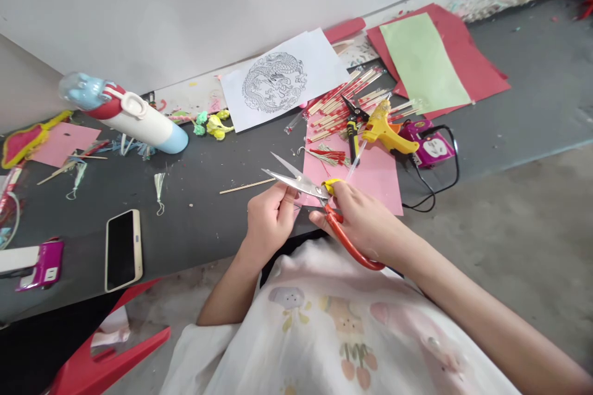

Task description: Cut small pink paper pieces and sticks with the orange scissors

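My right hand (365,213) grips a pair of scissors (301,184) with red handles, its blades parted and pointing left. A small yellow piece (332,185) shows at the fingertips of that hand, by the scissors' pivot; its kind is unclear. Just under the blades, my left hand (271,213) is closed with thumb and finger pinched together; what it holds is too small to make out. Beyond the hands lies a pink sheet (375,179), bearing a red-and-pale tassel (330,155), pliers (353,136) and a yellow glue gun (384,128).
Wrapped sticks (336,105) lie behind the pink sheet, beside a dragon print (278,80). Red and green paper (424,62) lies at the back right, near a purple box (428,143) with a black cable. To the left are a bottle (139,117), a tassel (159,188) and a phone (123,250).
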### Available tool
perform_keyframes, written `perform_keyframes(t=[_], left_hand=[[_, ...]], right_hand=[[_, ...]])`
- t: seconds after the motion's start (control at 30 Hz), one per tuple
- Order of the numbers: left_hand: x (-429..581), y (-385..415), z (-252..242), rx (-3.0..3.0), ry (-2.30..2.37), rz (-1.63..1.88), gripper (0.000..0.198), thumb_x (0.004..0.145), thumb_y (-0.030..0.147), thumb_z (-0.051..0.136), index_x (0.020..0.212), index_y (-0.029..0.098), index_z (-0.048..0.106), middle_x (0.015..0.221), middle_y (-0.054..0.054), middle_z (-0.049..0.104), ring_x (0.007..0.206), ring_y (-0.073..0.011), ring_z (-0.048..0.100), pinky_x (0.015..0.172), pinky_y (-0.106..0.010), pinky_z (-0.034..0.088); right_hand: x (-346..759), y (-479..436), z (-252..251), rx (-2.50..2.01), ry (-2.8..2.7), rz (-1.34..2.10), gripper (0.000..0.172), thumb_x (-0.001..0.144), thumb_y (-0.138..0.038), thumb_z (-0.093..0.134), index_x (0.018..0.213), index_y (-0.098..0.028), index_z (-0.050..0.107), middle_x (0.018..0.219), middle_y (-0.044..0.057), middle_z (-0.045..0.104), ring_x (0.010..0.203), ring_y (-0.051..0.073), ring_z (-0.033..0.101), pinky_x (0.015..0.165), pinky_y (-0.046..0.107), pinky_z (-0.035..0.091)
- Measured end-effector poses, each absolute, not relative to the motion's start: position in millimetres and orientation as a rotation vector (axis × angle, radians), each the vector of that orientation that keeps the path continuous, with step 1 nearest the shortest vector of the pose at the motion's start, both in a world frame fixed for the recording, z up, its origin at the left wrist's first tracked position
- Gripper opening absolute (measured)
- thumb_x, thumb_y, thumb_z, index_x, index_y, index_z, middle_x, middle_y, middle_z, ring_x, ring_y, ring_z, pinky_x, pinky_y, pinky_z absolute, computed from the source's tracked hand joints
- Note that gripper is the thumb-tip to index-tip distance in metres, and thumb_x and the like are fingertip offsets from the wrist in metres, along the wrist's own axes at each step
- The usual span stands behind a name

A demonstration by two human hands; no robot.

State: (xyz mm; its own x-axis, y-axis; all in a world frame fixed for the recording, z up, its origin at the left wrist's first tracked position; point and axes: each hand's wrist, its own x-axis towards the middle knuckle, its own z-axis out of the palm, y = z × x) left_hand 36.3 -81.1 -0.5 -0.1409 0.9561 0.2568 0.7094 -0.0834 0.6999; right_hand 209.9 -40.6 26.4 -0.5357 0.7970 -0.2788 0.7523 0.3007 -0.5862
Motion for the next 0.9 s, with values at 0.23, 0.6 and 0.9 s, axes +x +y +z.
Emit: perform_keyframes(t=[0.23, 0.6, 0.9], left_hand=[[37, -89, -1, 1.804, 1.856, 1.067, 0.033, 0.091, 0.032, 0.042, 0.070, 0.017, 0.062, 0.052, 0.002, 0.056, 0.046, -0.0084, 0.048, 0.049, -0.020, 0.034], [39, -90, -4, 1.768, 1.783, 1.076, 0.034, 0.091, 0.030, 0.042, 0.065, 0.016, 0.059, 0.051, 0.001, 0.056, 0.044, -0.0074, 0.047, 0.048, -0.020, 0.033], [40, -85, -13, 1.456, 1.634, 1.113, 0.037, 0.090, 0.039, 0.043, 0.063, 0.017, 0.055, 0.047, 0.003, 0.049, 0.042, -0.0071, 0.042, 0.045, -0.020, 0.031]], right_hand=[[214, -41, 29, -1.327, -2.565, 0.940, 0.039, 0.086, -0.055, 0.041, 0.096, -0.017, 0.044, 0.097, 0.016, 0.059, 0.095, 0.031, 0.057, 0.073, 0.038, 0.045], [214, -42, 24, -1.379, -2.551, 0.871, 0.034, 0.086, -0.053, 0.044, 0.089, -0.018, 0.046, 0.085, 0.010, 0.060, 0.078, 0.025, 0.058, 0.062, 0.031, 0.038], [213, -40, 22, -1.469, -2.600, 0.854, 0.037, 0.088, -0.053, 0.040, 0.091, -0.017, 0.049, 0.087, 0.012, 0.062, 0.077, 0.026, 0.059, 0.060, 0.032, 0.038]])
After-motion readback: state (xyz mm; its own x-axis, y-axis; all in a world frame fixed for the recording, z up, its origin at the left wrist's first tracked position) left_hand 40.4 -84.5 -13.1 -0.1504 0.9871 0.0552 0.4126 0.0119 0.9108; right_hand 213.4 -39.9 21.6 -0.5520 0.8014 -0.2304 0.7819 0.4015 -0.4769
